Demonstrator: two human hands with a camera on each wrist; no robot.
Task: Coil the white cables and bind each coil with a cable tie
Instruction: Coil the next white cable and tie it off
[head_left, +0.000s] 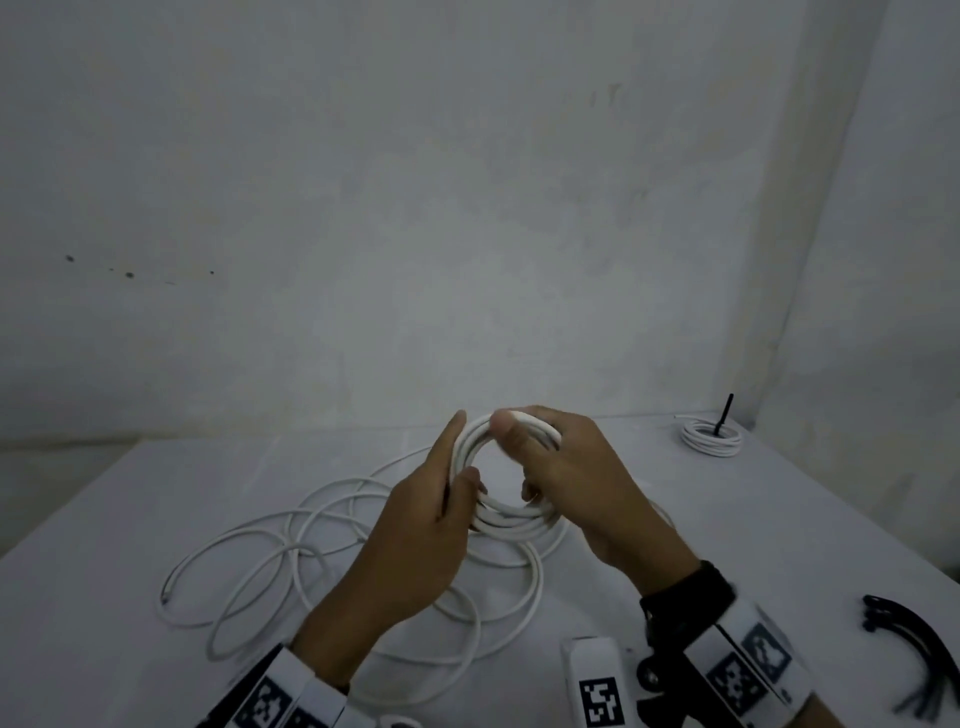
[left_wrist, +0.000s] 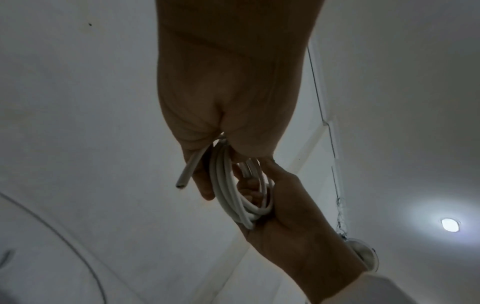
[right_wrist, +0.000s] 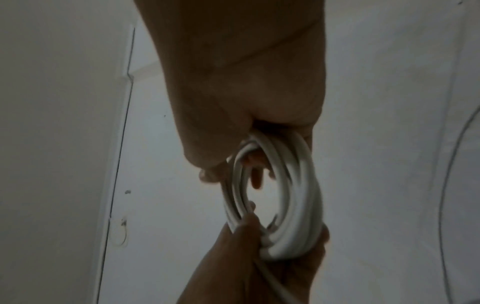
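I hold a small white cable coil (head_left: 511, 519) above the middle of the table (head_left: 104, 597). My left hand (head_left: 442, 463) grips its left side, thumb inside the ring and fingers outside. On the right side my right hand (head_left: 530, 457) pinches the top strands under the thumb, with its fingers curled through the ring. In the left wrist view a cut cable end (left_wrist: 187, 172) sticks out below my left hand (left_wrist: 207, 176), beside the coil (left_wrist: 231, 197). The right wrist view shows the coil (right_wrist: 291, 195) between my right hand (right_wrist: 233, 160) and left hand (right_wrist: 249, 253). Loose white cable (head_left: 291, 545) trails from the coil across the table.
A bound white coil (head_left: 710, 440) with a black tie (head_left: 724, 413) standing up from it lies at the back right. Several black cable ties (head_left: 914, 642) lie at the right edge. A white device with a marker (head_left: 597, 680) sits near the front. Walls close the back and right.
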